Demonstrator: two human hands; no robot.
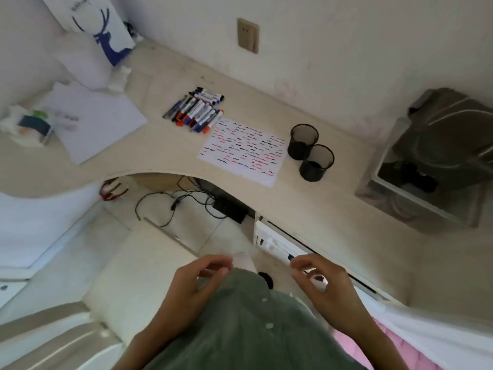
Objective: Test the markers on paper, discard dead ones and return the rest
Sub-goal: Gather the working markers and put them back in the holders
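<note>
Both hands off the tabletop (306, 209), well short of the paper (242, 150): left hand (192, 287) and right hand (322, 284) fingers loosely curled, holding nothing.

Person wears a muted green button-up shirt (248, 324), fabric slightly textured, w/ small pale round buttons (270, 326) running down the front. Both forearms bare, no sleeves visible near the wrists. Left hand (194, 284) and right hand (320, 284) bare: no rings, watch or gloves.
</note>
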